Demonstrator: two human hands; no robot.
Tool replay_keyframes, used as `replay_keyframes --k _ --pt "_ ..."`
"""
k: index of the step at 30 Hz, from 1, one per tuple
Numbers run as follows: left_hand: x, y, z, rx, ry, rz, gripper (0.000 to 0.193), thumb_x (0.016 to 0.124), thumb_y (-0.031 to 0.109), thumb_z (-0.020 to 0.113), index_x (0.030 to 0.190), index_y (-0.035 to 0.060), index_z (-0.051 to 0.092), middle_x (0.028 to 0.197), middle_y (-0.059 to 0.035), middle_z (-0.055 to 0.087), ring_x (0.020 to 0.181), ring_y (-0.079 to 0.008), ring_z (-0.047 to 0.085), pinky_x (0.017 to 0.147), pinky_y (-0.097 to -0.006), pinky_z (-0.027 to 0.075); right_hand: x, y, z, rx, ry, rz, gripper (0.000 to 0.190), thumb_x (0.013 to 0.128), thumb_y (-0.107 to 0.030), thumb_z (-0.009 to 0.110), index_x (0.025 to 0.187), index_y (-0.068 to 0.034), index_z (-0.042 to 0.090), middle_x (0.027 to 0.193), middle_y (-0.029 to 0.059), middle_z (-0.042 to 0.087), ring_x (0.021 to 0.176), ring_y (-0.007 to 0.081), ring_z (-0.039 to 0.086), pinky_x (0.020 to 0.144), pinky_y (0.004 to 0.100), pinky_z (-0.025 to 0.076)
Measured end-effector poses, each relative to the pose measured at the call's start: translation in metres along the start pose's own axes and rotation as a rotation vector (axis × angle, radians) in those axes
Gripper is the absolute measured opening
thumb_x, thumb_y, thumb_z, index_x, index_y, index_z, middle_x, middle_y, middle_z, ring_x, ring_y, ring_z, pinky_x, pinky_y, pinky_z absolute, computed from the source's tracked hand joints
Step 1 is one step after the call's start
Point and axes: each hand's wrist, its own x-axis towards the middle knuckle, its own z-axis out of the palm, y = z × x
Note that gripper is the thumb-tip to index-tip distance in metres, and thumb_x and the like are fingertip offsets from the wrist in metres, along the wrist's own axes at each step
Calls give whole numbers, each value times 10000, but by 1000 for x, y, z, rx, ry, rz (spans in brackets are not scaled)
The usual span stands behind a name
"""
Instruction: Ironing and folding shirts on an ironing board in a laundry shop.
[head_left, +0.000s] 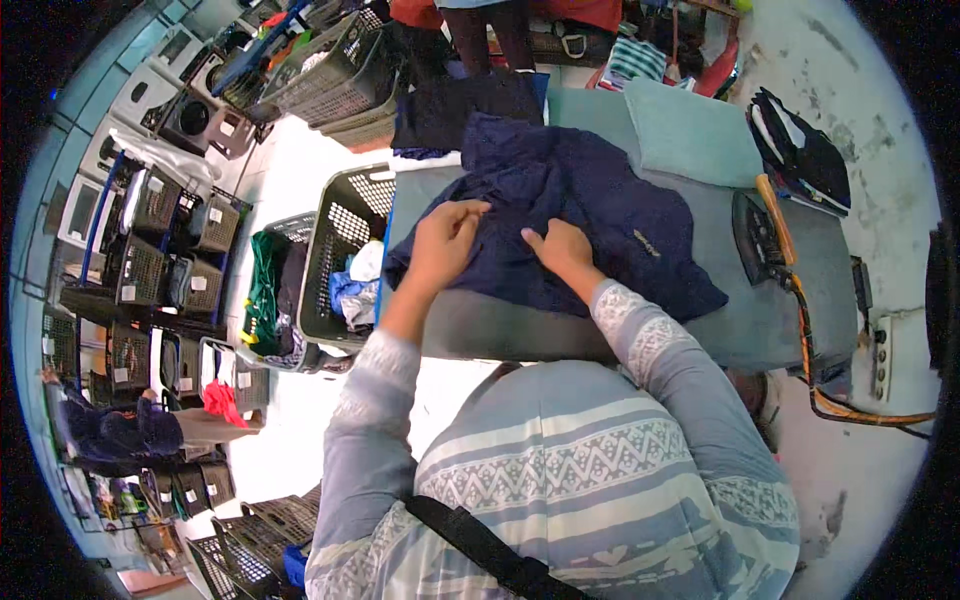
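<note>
A dark navy garment (600, 187) lies spread and rumpled over a grey padded ironing table (510, 330). Over its left part is my left hand (450, 240), fingers bent and thumb near the fingertips; whether cloth is pinched there cannot be told. My right hand (559, 246) rests at the middle of the garment, thumb raised and the other fingers curled, partly hidden. To the right, an electric iron (756, 236) with a wooden handle and an orange-wrapped cord sits on the table.
A folded pale green cloth (690, 135) and stacked dark clothes (806, 154) lie at the back right. Folded black cloth (469, 109) is at the back left. A laundry basket (311, 300) stands against the table's left side. People are at the far side and far left.
</note>
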Motion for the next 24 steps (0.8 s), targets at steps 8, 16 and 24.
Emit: replay_keyframes --k 8,16,24 --pt "-4 -145 16 745 69 -341 498 717 312 632 1148 112 482 1111 -125 507 1042 -323 462 825 -458 401 -54 23 -55 1075 33 -283 188 762 -83 581 926 -1 539 856 69 575 779 171 571 617 308 471" --pt "-28 -127 -19 549 48 -370 261 695 108 547 954 75 530 824 -170 576 778 -357 567 677 -429 458 -127 141 -144 594 463 72 118 684 0 503 782 -34 448 752 41 486 677 132 505 640 258 444" --pt "-27 -12 -74 11 -60 -164 436 610 -76 370 967 13 604 946 -155 615 902 -238 582 828 -292 420 -180 122 -223 530 673 -122 152 664 20 444 804 -30 477 847 68 480 836 154 487 787 254 390"
